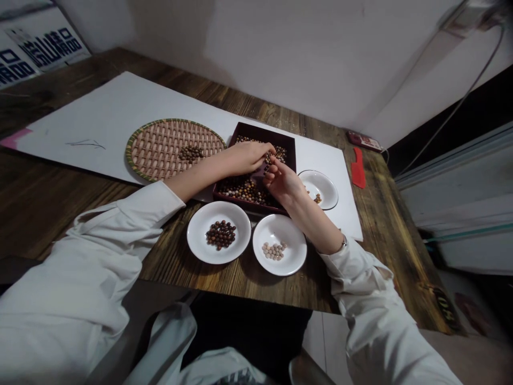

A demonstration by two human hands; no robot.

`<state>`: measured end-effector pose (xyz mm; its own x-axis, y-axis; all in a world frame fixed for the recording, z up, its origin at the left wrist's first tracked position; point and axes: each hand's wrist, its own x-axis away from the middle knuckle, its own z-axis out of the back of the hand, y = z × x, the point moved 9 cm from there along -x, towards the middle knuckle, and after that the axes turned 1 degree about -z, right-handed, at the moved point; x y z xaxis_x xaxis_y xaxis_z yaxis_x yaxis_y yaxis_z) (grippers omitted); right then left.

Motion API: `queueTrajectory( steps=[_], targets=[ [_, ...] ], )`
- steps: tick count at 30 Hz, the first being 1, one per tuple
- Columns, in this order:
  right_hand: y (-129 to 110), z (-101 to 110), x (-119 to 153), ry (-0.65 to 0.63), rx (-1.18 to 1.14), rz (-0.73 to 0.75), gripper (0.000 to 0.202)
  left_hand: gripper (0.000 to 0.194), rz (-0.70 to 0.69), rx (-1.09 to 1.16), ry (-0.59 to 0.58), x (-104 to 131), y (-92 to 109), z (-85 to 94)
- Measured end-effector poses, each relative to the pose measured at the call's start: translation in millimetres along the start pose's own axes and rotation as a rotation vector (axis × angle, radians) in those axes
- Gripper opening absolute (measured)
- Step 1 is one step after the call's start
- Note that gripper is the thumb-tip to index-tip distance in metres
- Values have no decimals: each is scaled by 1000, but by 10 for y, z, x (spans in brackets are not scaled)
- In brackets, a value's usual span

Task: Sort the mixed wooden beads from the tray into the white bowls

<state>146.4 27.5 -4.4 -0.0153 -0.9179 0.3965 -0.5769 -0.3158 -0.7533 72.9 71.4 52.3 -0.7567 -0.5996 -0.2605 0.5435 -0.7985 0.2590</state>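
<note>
A dark red box [295, 160] holds many small round beads [246, 191] in brown, tan and pale shades. My left hand [251, 156] reaches over the box from the left, its fingers bent down in a pinch; what lies between the fingertips is too small to make out. Close against it, my right hand [282, 182] is turned palm up with curled fingers, and a few beads show at its fingertips. Nearest the hands stand a white bowl [196, 235] of dark brown beads, a second bowl [296, 256] of pale beads and a third bowl [331, 190] with a few tan beads, partly hidden by my right wrist.
Left of the box, a round woven tray [150, 147] carries a small heap of brownish beads. A white board [104, 107] lies beneath the tray and box on the wooden table [380, 214]. To the right are a red scraper-like tool [358, 168] and a red phone-like object [364, 140].
</note>
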Motion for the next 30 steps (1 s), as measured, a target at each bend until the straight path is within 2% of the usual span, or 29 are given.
queueTrajectory(
  steps=[6,11,14,18,22,25,28,30],
  targets=[
    [-24,-72,31,-62,48,43,15,36,-24,9,-45,-11,-18,-56],
    [-114,-122,87,-101,139,187,14,31,-63,0,-76,-16,4,-84],
    [-175,-208,133,-170,218,278,14,25,-108,-13,-95,-13,26,-114],
    [-214,-291,125,-268,342,298,10,24,-119,39,-94,-19,9,-140],
    [-341,-299,102,-316,436,302,13,23,-170,0,-58,-27,21,-144],
    [-541,-344,182,-345,646,397,16,23,-179,-28,-62,-24,12,-160],
    [-758,-431,358,-369,1039,587,16,23,-177,-60,-76,-11,17,-162],
    [-893,-458,486,-332,1301,737,16,24,-173,-77,-92,-2,31,-157]
  ],
)
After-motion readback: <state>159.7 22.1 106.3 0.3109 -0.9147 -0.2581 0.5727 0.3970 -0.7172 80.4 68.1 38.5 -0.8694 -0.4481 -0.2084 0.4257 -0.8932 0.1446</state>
